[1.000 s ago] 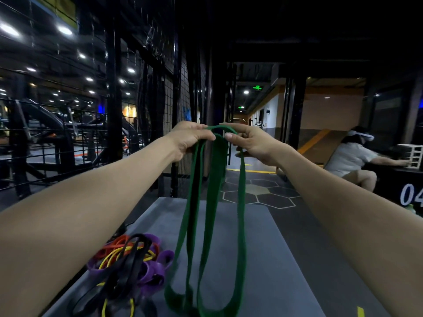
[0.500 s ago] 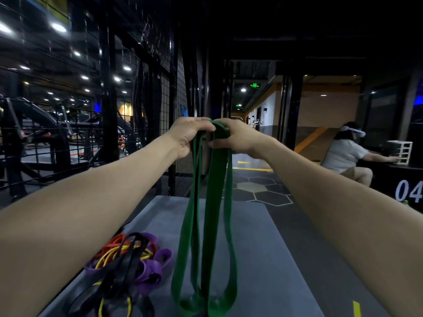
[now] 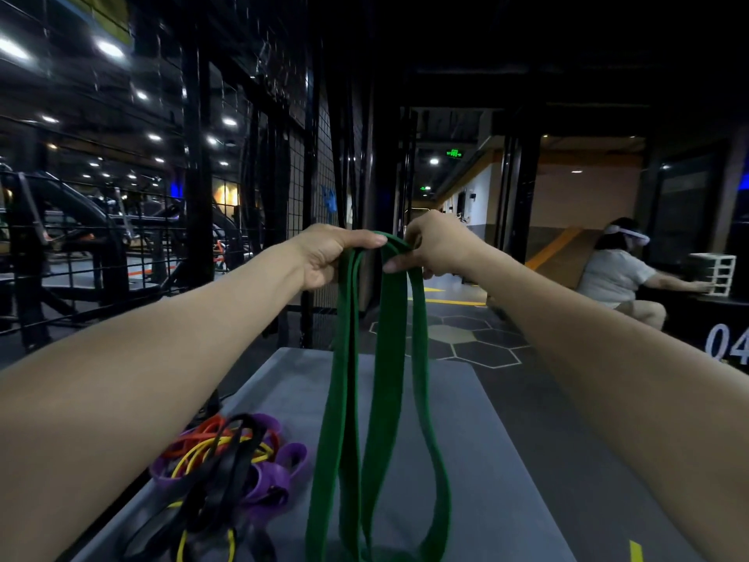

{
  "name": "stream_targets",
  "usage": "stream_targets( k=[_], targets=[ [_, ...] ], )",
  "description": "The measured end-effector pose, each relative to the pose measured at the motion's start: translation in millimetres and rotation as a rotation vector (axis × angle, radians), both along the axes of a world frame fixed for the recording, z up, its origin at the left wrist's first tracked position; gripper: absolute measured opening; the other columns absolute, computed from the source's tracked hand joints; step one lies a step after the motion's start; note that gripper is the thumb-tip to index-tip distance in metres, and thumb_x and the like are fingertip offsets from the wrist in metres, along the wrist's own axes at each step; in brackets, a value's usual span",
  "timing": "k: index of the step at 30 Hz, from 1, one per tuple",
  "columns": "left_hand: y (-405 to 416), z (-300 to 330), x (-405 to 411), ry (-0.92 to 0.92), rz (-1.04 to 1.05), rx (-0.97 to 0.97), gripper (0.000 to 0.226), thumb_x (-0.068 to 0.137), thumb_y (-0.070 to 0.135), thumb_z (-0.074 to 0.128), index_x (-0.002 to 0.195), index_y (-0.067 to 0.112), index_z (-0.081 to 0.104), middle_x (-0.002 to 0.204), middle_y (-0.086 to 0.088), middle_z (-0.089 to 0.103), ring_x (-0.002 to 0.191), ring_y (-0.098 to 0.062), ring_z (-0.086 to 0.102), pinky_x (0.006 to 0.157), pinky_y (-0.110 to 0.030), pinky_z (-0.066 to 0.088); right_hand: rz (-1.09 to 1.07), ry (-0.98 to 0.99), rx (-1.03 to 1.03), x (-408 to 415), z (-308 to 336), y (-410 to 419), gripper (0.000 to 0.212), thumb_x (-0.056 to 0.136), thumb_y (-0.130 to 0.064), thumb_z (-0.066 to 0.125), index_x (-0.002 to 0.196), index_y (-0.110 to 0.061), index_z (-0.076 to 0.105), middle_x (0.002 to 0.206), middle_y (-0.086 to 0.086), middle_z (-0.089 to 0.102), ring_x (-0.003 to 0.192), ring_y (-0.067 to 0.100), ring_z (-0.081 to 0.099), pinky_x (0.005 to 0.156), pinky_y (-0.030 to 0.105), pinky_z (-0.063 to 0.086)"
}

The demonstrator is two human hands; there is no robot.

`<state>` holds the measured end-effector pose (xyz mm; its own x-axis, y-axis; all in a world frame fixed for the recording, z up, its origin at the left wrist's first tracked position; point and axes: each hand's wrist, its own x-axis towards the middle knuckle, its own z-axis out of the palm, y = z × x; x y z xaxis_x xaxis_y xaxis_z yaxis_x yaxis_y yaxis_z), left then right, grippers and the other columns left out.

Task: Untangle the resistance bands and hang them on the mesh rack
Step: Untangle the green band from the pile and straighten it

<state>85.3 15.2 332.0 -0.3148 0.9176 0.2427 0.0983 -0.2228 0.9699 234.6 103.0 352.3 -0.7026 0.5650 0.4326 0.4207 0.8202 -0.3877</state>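
Green rubber, one wide resistance band (image 3: pixel 377 399), is held up at arm's length in front of the mesh rack (image 3: pixel 312 188), probably so that its long loops hang free and any twist shows before it goes on the rack. The left hand (image 3: pixel 328 253) grips the top of the band with thumb over it and fingers (image 3: pixel 324 273) curled beneath; the right hand (image 3: pixel 435 247) pinches the same fold just beside it, fingers clamped on the strap. From those two grips the band drops in several strands, its lower loops reaching down to the grey bench (image 3: pixel 466 460); whether they rest on it I cannot tell. On the bench's left side lies the tangled pile of bands (image 3: pixel 227 468), purple, black, yellow and orange, apart from both hands and not yet sorted.
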Motion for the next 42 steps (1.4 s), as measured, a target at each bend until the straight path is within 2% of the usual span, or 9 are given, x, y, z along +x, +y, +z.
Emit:
stream_targets(
  k=[5, 10, 17, 21, 25, 28, 31, 36, 42],
  targets=[
    [-1.9, 1.4, 5.0, -0.099, -0.066, 0.032, 0.010, 0.080, 0.007, 0.064, 0.089, 0.002, 0.065, 0.064, -0.003, 0.068, 0.054, -0.011, 0.065, 0.050, -0.019, 0.052, 0.036, 0.155, -0.080, 1.1, 4.8, 0.8, 0.040, 0.064, -0.019, 0.083, 0.086, -0.005, 0.052, 0.082, 0.007, 0.061, 0.066, 0.018, 0.065, 0.048, 0.018, 0.053],
    [-5.7, -0.2, 12.8, -0.071, -0.044, 0.070, 0.005, 0.083, 0.003, 0.061, 0.088, 0.003, 0.063, 0.053, 0.003, 0.065, 0.044, -0.005, 0.060, 0.043, -0.014, 0.046, 0.023, 0.134, 0.134, -5.8, -3.0, 3.8, 0.015, 0.081, -0.013, 0.070, 0.087, -0.011, 0.057, 0.091, 0.008, 0.061, 0.075, 0.023, 0.064, 0.064, 0.031, 0.059],
    [8.4, -40.3, 24.6, 0.263, 0.099, 0.062, 0.080, 0.056, 0.004, 0.085, 0.123, 0.014, 0.043, 0.109, -0.003, 0.060, 0.098, -0.015, 0.060, 0.077, -0.021, 0.053, -0.169, 0.328, 0.314, -15.0, -1.7, 1.5, 0.010, 0.082, -0.005, 0.057, 0.078, -0.009, 0.049, 0.073, 0.004, 0.050, 0.070, 0.024, 0.051, 0.058, 0.028, 0.036],
    [32.3, -100.9, 36.8, 0.298, 0.203, 0.027, 0.107, 0.052, 0.010, 0.089, 0.138, 0.015, 0.026, 0.123, -0.005, 0.055, 0.114, -0.019, 0.053, 0.101, -0.034, 0.043, -0.240, 0.533, 0.181, -6.1, 13.8, 3.6, 0.010, 0.086, -0.012, 0.060, 0.088, -0.004, 0.055, 0.077, 0.003, 0.049, 0.066, 0.018, 0.049, 0.059, 0.027, 0.044],
    [59.1, -133.0, 50.5, 0.173, 0.191, 0.047, 0.085, 0.055, 0.007, 0.087, 0.124, 0.018, 0.039, 0.106, -0.002, 0.061, 0.097, -0.016, 0.057, 0.089, -0.031, 0.047, -0.258, 0.594, 0.156, 1.0, 21.4, 7.6, 0.015, 0.086, -0.010, 0.060, 0.098, 0.000, 0.058, 0.074, 0.000, 0.047, 0.069, 0.018, 0.052, 0.066, 0.030, 0.050],
    [78.9, -143.3, 56.4, 0.137, 0.187, -0.013, 0.064, 0.050, 0.005, 0.082, 0.106, 0.013, 0.053, 0.089, -0.006, 0.062, 0.083, -0.022, 0.059, 0.072, -0.028, 0.047, -0.297, 0.628, 0.143, 14.7, 12.5, 20.4, 0.018, 0.085, -0.007, 0.059, 0.103, -0.004, 0.059, 0.090, 0.005, 0.056, 0.085, 0.025, 0.060, 0.078, 0.038, 0.054],
    [87.1, -157.5, 48.7, 0.283, 0.198, -0.097, 0.045, 0.049, 0.015, 0.068, 0.093, 0.013, 0.057, 0.080, -0.005, 0.059, 0.075, -0.020, 0.056, 0.067, -0.025, 0.044, -0.410, 0.659, 0.044, 39.8, -5.5, 49.2, 0.027, 0.087, -0.007, 0.056, 0.113, -0.010, 0.064, 0.113, 0.010, 0.063, 0.101, 0.028, 0.061, 0.091, 0.038, 0.051],
    [102.1, -189.0, 10.9, 0.416, 0.124, -0.251, 0.054, 0.073, 0.000, 0.067, 0.124, 0.005, 0.049, 0.101, -0.009, 0.060, 0.086, -0.019, 0.057, 0.064, -0.020, 0.044, -0.581, 0.750, -0.227, 75.1, -48.8, 112.0, 0.026, 0.091, -0.011, 0.052, 0.112, -0.010, 0.066, 0.107, 0.005, 0.065, 0.092, 0.023, 0.062, 0.078, 0.027, 0.049],
    [141.4, -172.1, -51.4, 0.649, 0.265, -0.277, 0.052, 0.072, -0.003, 0.070, 0.120, 0.009, 0.057, 0.113, -0.006, 0.058, 0.096, -0.021, 0.056, 0.071, -0.016, 0.046, -0.655, 0.821, -0.422, 56.8, -128.1, 179.5, 0.029, 0.083, -0.008, 0.059, 0.111, -0.009, 0.068, 0.104, 0.010, 0.067, 0.103, 0.029, 0.062, 0.092, 0.040, 0.051]
  ],
)
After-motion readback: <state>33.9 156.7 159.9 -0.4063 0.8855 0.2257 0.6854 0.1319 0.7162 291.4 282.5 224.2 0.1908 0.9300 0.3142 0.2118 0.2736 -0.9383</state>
